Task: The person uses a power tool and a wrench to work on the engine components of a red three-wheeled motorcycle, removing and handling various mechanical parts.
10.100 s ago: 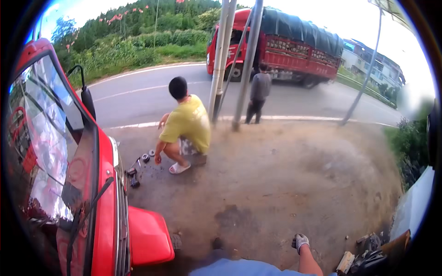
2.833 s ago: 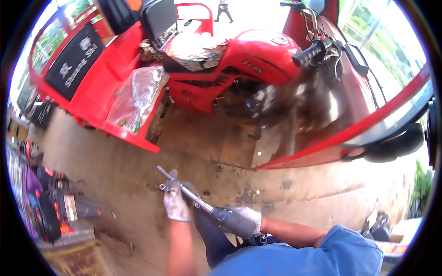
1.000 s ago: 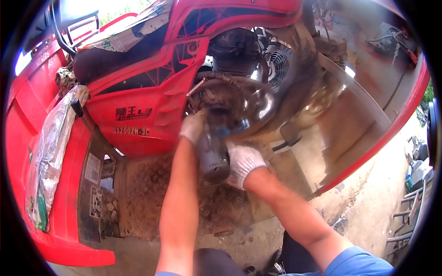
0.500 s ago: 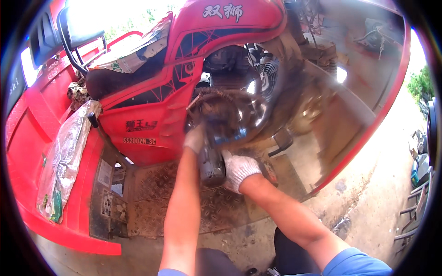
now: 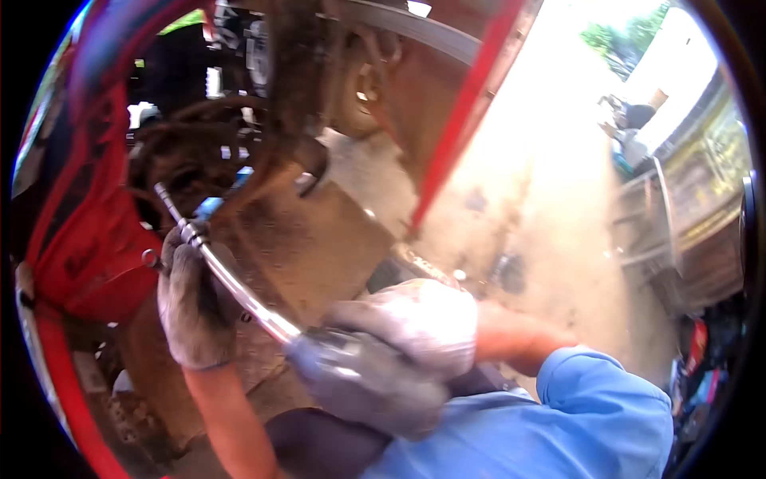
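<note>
- Head view: gloved right hand (image 5: 419, 323)'s wrapped round the power tool (image 5: 371, 383)
- gloved left hand (image 5: 195, 307)'s closed on its shiny shaft (image 5: 247, 299)
- red vehicle (image 5: 88, 247) past its tip

Green foliage (image 5: 626, 44) shows at upper right, beside a slanting white panel (image 5: 682, 56). Below, sunlit concrete ground (image 5: 550, 207) bears a dark stain (image 5: 507, 274) right of centre. Near the right edge are a thin metal frame (image 5: 667, 199) and a weathered yellow-brown surface (image 5: 718, 160), both blurred; a red object (image 5: 696, 345) sits at lower right.
</note>
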`<state>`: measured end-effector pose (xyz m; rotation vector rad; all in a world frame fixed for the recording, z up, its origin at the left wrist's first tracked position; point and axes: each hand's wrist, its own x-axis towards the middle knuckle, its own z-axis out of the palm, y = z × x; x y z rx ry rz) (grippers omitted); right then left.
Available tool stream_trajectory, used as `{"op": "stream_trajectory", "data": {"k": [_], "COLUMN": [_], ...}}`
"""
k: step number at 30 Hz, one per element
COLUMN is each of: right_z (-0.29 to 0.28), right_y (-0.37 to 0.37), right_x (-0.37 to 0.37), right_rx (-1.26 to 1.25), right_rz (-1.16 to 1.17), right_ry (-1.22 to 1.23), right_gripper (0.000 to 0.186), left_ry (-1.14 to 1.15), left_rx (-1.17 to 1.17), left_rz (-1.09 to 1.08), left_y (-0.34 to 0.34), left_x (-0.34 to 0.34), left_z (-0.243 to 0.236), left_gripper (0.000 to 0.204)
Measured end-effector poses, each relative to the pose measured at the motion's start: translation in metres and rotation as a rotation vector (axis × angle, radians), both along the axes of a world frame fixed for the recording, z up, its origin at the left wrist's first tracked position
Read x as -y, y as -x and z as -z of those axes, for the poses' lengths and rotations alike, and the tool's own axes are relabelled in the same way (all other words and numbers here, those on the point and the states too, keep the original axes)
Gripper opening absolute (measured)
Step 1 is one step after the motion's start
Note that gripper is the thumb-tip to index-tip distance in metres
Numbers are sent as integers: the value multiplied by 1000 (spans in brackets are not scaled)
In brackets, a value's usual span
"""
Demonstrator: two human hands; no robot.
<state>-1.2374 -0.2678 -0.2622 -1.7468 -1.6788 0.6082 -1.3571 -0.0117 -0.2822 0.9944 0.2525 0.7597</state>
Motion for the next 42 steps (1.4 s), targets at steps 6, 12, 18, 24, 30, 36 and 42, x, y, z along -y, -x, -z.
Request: {"op": "stream_trajectory", "data": {"k": [6,12,18,24,30,36,42], "right_z": [41,135,257,382,446,448,323], "right_y": [-47,-6,-8,-89,-114,-118,-106], "right_x": [158,278,309,290,273,243,187], "right_rx": [100,293,300,-3,367,292,304], "right_rz": [90,601,893,1103,1078,1089,985], "right_ry": [243,476,372,633,570,747,819], "right_gripper": [51,39,26,26,36,41,37], "left_ry": [-294,-1321,-971,-514,-674,-1019,-1336], "left_rx": [-264,-470,-637,-924,-1251,-1431,-1596], "left_rz": [668,1069,874,458,105,-348,-433], "left_y": [-56,-157,-135,-52,46,103,118], "left_x": [110,193,139,39,-39,-115,-175], "left_z": [6,64,71,55,86,141,163], "left_gripper": [20,54,44,42,48,40,39]}}
